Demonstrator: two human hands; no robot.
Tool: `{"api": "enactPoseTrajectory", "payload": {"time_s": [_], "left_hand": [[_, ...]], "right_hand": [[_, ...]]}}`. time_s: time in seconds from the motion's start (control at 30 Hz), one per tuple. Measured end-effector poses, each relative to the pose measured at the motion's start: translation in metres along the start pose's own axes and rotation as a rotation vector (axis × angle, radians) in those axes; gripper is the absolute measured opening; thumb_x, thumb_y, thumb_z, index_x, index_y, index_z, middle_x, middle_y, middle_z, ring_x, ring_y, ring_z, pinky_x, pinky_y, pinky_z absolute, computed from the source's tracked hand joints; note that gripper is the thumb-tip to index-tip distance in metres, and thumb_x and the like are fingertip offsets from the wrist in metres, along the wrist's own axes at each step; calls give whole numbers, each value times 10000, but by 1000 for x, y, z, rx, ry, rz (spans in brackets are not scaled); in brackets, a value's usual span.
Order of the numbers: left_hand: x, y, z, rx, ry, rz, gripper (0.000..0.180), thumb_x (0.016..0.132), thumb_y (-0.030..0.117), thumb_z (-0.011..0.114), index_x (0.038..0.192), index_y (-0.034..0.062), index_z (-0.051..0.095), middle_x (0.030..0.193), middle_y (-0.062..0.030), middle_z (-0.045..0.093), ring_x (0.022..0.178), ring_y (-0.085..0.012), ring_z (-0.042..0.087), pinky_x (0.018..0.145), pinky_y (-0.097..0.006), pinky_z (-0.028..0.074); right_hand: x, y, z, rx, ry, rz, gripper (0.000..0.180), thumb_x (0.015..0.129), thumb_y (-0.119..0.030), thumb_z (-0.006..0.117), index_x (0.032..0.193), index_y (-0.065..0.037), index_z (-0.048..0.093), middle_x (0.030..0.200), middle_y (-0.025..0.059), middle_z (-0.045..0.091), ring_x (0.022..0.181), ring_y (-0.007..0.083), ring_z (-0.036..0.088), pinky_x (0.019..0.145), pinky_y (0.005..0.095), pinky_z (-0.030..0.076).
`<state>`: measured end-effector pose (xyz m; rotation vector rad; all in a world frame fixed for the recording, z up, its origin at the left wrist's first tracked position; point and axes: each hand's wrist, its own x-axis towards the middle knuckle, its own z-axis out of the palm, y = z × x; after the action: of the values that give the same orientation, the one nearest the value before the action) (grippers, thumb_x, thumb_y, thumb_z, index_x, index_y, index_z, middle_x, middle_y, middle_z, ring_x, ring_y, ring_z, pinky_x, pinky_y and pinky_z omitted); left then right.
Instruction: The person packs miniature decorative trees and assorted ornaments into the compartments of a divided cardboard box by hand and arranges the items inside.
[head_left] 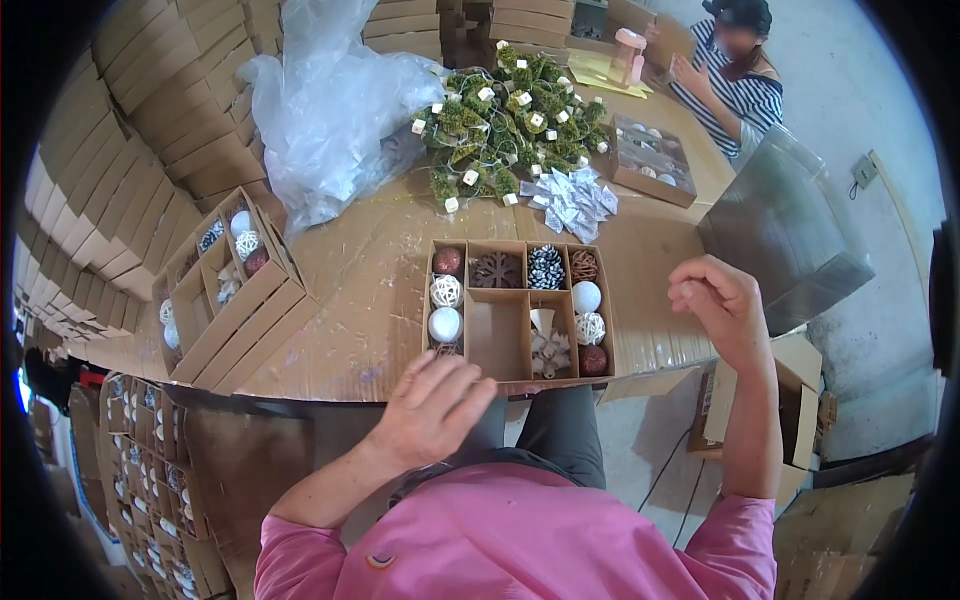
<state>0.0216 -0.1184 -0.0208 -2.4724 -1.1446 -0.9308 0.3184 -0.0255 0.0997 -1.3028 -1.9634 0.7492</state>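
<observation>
In front of me lies a divided cardboard box [611, 340] of ornaments. Its left column holds a brown glitter ball [447, 261], a white woven ball [446, 291] and a white ball [445, 324]. Beside them are a dark snowflake [496, 270], a frosted pinecone [546, 268] and pale ornaments [550, 352]; a middle compartment [498, 335] shows bare cardboard. Another column of balls fills the right side. At the near left corner, my left hand [435, 405] has its fingers stretched out, partly covering the lowest ornament. My right hand [718, 305] is raised right of the box, fingers curled, palm hidden.
A second ornament box [235, 330] stands tilted at left. Beyond are plastic wrap [325, 110], green garlands with white cubes [515, 125], silvery packets [572, 202] and another filled box [650, 185]. A clear plastic-covered block [790, 225] stands right; a co-worker [735, 85] sits far right.
</observation>
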Motion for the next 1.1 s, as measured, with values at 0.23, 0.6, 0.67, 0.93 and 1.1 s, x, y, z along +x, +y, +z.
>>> {"api": "enactPoseTrajectory", "payload": {"time_s": [0.23, 0.6, 0.67, 0.93, 1.1], "left_hand": [[-30, -29, 1, -127, 25, -190, 471, 697, 109, 648, 1136, 26, 499, 1143, -159, 474, 1033, -336, 485, 869, -437, 417], [-38, -27, 19, -164, 13, -312, 561, 708, 210, 689, 1189, 28, 464, 1180, -191, 459, 1007, -359, 521, 825, -410, 469], [-38, -25, 20, -173, 15, -323, 568, 701, 215, 696, 1187, 30, 467, 1179, -192, 459, 993, -358, 530, 813, -404, 477], [-40, -21, 25, -246, -12, -355, 592, 673, 199, 727, 1182, 22, 482, 1174, -192, 471, 994, -355, 532, 818, -399, 475], [-35, -20, 24, -275, -19, -355, 595, 684, 194, 723, 1190, 13, 469, 1173, -195, 463, 992, -350, 533, 809, -399, 476]], "right_hand": [[74, 59, 36, -239, -99, -23, 106, 764, -53, 563, 849, 4, 589, 686, 100, 585, 625, 142, 572, 592, 285, 447], [176, 59, 109, -265, 0, -328, 117, 744, -78, 562, 832, -46, 631, 800, 166, 627, 765, 326, 610, 686, 403, 479], [194, 44, 127, -281, 2, -296, 190, 756, -70, 551, 937, -62, 608, 913, 172, 614, 815, 334, 600, 716, 409, 483], [259, 4, 174, -667, 328, -253, 254, 744, -74, 578, 993, -28, 564, 1043, 167, 527, 1014, 340, 511, 793, 418, 490], [277, 11, 159, -588, -76, -149, 306, 718, -204, 645, 974, -51, 578, 946, 159, 611, 869, 291, 606, 756, 377, 483]]}}
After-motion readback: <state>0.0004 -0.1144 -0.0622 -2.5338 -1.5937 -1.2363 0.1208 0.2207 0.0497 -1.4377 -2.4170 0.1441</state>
